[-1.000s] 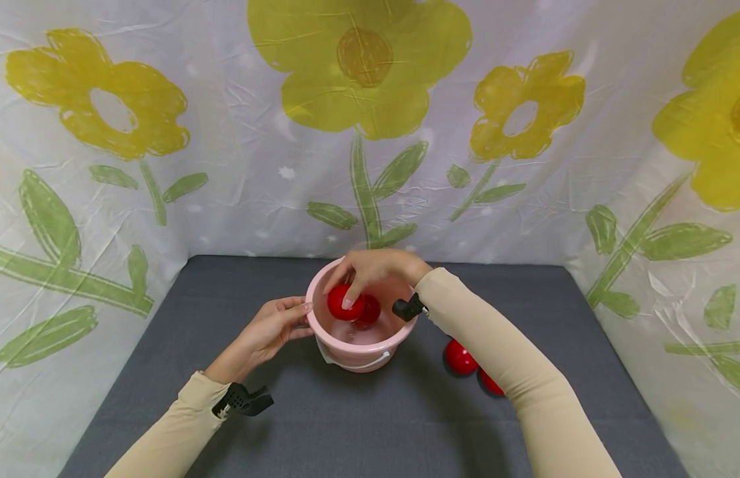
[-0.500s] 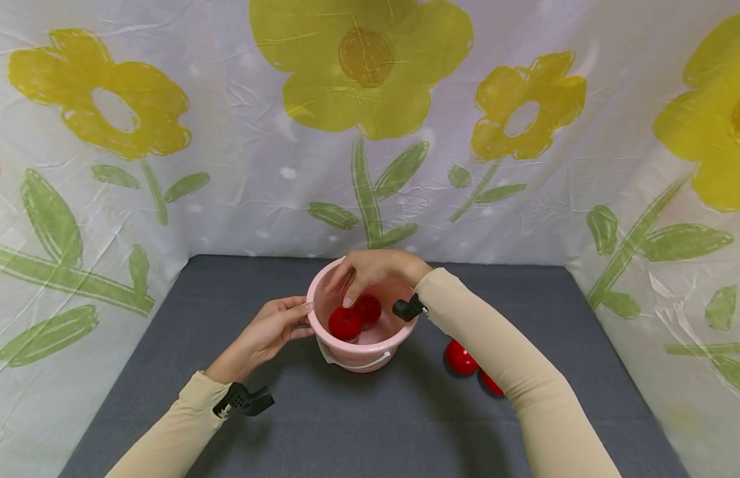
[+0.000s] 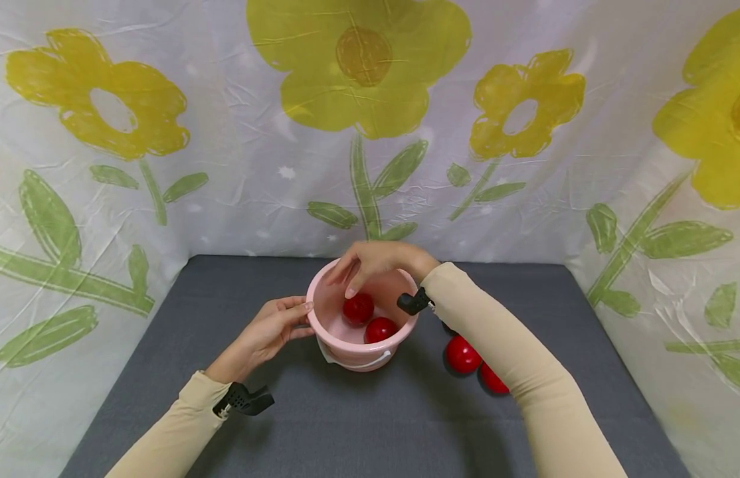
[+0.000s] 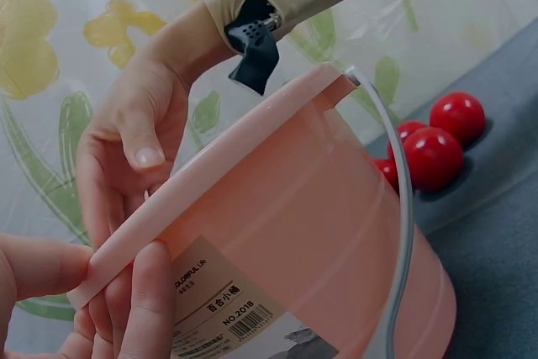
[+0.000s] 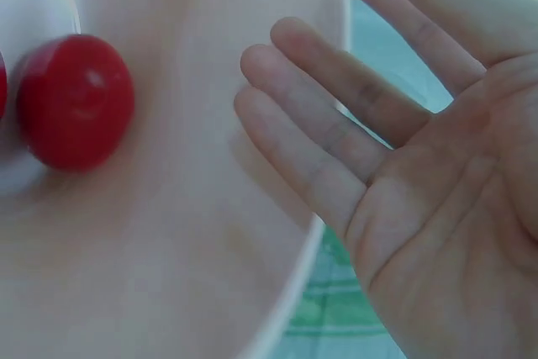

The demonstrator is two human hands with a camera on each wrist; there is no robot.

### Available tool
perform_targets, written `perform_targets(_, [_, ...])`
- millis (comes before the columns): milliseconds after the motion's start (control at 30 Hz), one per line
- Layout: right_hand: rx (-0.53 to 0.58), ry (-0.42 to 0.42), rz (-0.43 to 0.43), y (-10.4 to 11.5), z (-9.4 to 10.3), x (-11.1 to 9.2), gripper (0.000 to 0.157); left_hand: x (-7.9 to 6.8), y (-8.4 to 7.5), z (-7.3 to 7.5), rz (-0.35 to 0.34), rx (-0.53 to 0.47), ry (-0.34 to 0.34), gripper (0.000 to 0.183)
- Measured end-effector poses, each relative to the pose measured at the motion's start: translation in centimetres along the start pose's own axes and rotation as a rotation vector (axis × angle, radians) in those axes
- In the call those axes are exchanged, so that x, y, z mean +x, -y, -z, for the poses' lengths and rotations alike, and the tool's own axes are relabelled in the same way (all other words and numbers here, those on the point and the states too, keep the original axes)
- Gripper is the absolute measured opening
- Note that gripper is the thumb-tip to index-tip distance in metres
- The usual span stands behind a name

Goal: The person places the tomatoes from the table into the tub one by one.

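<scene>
A pink bucket (image 3: 345, 356) stands upright, its white handle hanging at the front. My left hand (image 3: 274, 328) pinches its left rim between thumb and fingers; the left wrist view shows the grip close up beside a printed label (image 4: 223, 304). Inside, one red ball (image 3: 358, 309) lies toward the back and another red ball (image 3: 380, 330) nearer the front right. Over the bucket's mouth is my right hand (image 3: 372, 260), holding nothing. In the right wrist view its fingers (image 5: 311, 140) are extended, apart from the red ball (image 5: 80, 102) below.
Right of the bucket, several red balls (image 3: 462, 354) sit close together on the dark grey table (image 3: 322, 431), partly hidden by my right sleeve (image 3: 513, 358). A flower-printed curtain (image 3: 238, 166) surrounds the back and sides.
My right hand has let go of a red ball, which dropped into the bucket, and has lifted slightly. The balls inside have shifted places. The left hand stays on the rim.
</scene>
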State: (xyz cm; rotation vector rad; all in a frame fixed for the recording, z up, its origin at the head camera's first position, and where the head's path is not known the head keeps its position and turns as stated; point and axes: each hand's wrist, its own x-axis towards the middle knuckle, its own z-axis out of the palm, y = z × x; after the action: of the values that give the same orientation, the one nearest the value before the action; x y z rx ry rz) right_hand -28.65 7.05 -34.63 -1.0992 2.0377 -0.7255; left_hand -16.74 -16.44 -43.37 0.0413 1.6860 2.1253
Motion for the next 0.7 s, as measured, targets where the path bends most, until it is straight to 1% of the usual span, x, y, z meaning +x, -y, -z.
perform_targets(133, [0.01, -0.021, 0.027, 0.0, 1.0, -1.0, 0.046, 0.0, 0.0, 0.0, 0.001, 0.002, -0.001, 0.044])
perform_targets(233, [0.042, -0.046, 0.039, 0.1, 1.8, -2.0, 0.045, 0.0, 0.0, 0.0, 0.002, 0.003, -0.006, 0.044])
perform_targets(400, [0.077, -0.096, 0.014, 0.2, 3.1, -4.0, 0.044, 0.0, 0.0, -0.1, -0.003, 0.002, -0.011, 0.044])
perform_targets(500, [0.079, -0.126, -0.001, -0.1, 3.5, -4.9, 0.044, 0.0, 0.0, -0.1, -0.006, -0.002, -0.012, 0.044])
perform_targets(700, [0.068, -0.18, 0.009, -1.0, 3.8, -7.1, 0.044, 0.0, 0.1, -0.1, -0.006, -0.004, -0.015, 0.042])
